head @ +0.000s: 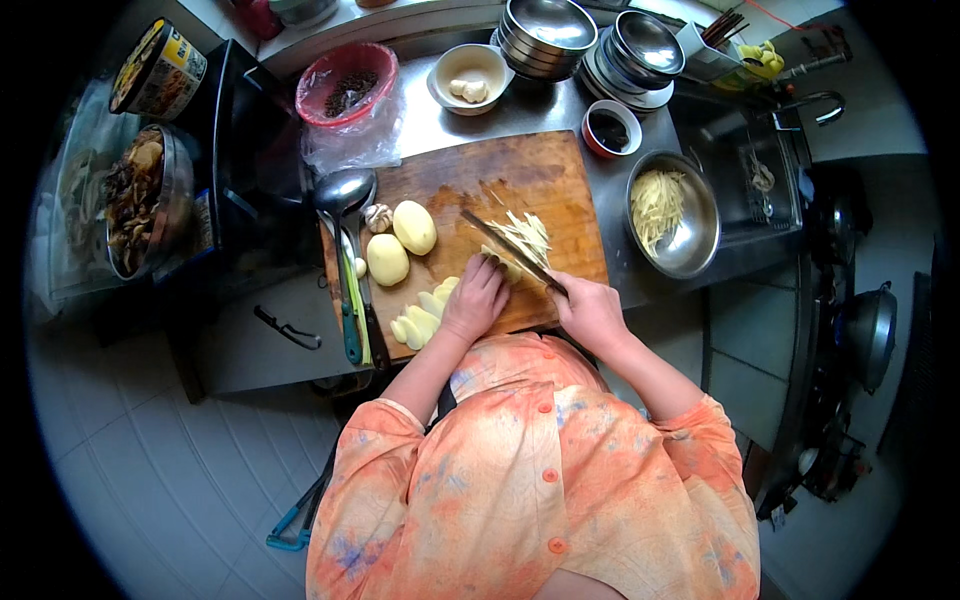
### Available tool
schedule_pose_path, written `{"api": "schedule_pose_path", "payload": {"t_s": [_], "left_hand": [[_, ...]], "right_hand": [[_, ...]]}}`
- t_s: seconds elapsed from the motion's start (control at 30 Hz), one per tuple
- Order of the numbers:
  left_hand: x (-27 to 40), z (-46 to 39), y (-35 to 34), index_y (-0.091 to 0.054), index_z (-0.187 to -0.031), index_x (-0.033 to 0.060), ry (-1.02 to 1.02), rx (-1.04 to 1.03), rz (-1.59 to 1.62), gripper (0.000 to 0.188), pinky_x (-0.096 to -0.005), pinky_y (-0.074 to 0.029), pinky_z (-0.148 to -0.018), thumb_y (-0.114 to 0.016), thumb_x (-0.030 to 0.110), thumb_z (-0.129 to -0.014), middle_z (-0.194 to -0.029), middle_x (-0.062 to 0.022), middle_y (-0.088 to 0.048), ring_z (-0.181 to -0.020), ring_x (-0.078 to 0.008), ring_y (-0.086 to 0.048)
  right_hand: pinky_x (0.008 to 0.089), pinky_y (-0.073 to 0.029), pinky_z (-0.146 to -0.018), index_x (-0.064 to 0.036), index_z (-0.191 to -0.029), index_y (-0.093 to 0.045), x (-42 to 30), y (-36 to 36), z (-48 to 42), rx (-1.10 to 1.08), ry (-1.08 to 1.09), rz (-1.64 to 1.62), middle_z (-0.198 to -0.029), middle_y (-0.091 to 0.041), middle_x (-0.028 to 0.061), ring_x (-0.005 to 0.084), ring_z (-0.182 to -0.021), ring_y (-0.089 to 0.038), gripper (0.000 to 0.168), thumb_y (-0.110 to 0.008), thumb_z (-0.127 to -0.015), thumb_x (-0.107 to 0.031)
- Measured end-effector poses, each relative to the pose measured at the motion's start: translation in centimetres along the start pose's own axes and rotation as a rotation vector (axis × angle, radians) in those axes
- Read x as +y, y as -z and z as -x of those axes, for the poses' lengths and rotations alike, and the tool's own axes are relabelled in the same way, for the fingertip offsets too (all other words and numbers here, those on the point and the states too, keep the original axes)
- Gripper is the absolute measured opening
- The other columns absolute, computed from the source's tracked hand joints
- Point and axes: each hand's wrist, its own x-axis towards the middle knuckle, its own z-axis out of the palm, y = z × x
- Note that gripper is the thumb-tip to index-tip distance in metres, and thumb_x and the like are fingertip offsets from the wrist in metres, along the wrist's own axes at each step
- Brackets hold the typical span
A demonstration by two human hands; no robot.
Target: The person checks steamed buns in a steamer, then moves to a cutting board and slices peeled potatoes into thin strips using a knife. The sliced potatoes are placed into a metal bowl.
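Observation:
My right hand (587,307) grips the handle of a kitchen knife (514,250), its blade slanting up and left over the wooden cutting board (555,161). Beside the blade, the bent fingers of my left hand (480,289) press on potato slices (504,264), partly hidden by the fingers and blade. Thin potato strips (529,236) lie just beyond the knife. A fanned row of potato slices (424,319) rests left of my left hand. Farther left are two whole peeled potatoes (388,260) and a garlic bulb (379,217).
Ladles (345,191) and a green onion (356,300) line the board's left edge. Right of it stands a steel bowl (694,244) of potato strips, near the sink (739,142). Behind are a red basket (386,64), a cream bowl (442,75), a sauce bowl (634,135) and stacked bowls (525,56).

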Motion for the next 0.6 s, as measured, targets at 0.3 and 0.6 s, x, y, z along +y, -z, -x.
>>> {"api": "schedule_pose_path", "payload": {"t_s": [0.3,0.6], "left_hand": [[-0.2,0.1,-0.2,-0.066,-0.104,0.0008,-0.029,-0.011,-0.014,0.028,-0.0436,-0.044,-0.104,-0.069,0.011,-0.078,-0.113,-0.0160,-0.061,-0.117,-0.0369,-0.054],[-0.2,0.0,-0.1,-0.064,-0.106,-0.0010,-0.010,-0.024,0.009,0.030,-0.0440,-0.045,-0.102,-0.070,0.011,-0.079,-0.114,-0.0180,-0.061,-0.115,-0.0373,-0.054]], "right_hand": [[0.0456,-0.054,-0.068,-0.007,-0.109,-0.069,1.2,1.4,2.8,-0.114,0.021,0.105,-0.091,-0.070,0.0170,0.0346,-0.078,-0.068,0.026,-0.063,-0.085,-0.015],[0.0459,-0.053,-0.068,-0.010,-0.112,-0.069,0.4,-2.6,-1.0,-0.041,0.013,0.051,-0.084,-0.069,0.0186,0.0375,-0.078,-0.067,0.026,-0.063,-0.089,-0.022]]}}
